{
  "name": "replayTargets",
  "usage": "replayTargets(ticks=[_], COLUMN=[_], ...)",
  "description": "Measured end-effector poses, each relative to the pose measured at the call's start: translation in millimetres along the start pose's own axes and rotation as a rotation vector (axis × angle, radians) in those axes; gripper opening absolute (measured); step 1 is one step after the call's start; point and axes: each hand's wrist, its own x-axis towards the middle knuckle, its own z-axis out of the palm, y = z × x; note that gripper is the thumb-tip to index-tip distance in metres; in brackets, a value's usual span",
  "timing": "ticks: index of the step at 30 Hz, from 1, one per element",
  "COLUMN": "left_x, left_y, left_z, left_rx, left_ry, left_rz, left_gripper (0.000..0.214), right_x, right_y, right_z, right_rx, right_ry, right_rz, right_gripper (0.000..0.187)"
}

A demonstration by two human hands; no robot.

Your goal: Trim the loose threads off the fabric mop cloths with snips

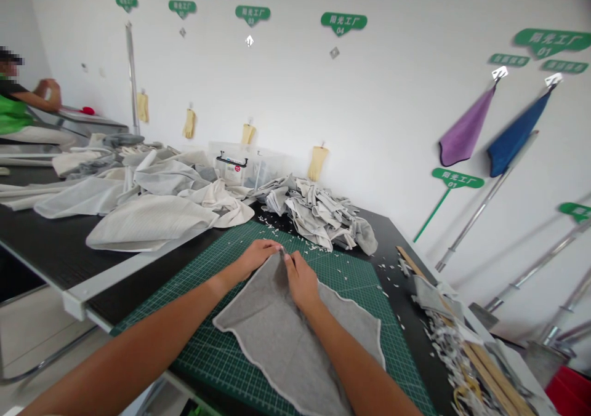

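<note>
In the head view, a green cutting mat [355, 273] lies on a black table [55, 259]. A grey cloth [272, 324] with a pale, wavy edging is spread over the middle of the mat, its near part running toward the person. Near the mat's far side, the left hand [259, 255] pinches the cloth's far end, fingers closed on it. The right hand [301, 279] is clamped on the same end just beside it, thumb pressed to the fabric.

Beyond the mat's far edge sits a heap of crumpled grey pieces [318, 213], with small white clippings scattered around it and onto the mat. Left of the mat, large pale cloths [152, 219] are piled up; behind them, farther from the mat, stands a clear plastic box [233, 173]. Right of the mat lie a wooden strip [496, 376] and a litter of scraps [443, 339]. Well left of the mat, another person [18, 111] sits at a farther table.
</note>
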Motion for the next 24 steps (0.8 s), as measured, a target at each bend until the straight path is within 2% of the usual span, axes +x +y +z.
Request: replayTargets(ticks=[6,13,24], left_x=[-0.9,-1.1,0.5], left_y=[-5.9,-4.3,-7.5], left_z=[-0.5,-2.5,-5.2], left_rx=[-0.182,-0.165,-0.309], left_ry=[-0.092,-0.021,-0.096], left_rz=[-0.155,-0.168,-0.314], left_gripper=[0.04,0.041,0.044], right_x=[-0.7,-1.8,-2.3], right_y=[1.3,-0.7,-3.6], right_z=[2.3,2.0,0.4], right_rx=[-0.068,-0.134,-0.284], right_ry=[-0.006,-0.019,-0.045], right_rz=[-0.051,-0.078,-0.054], right_gripper=[0.035,0.034,0.037])
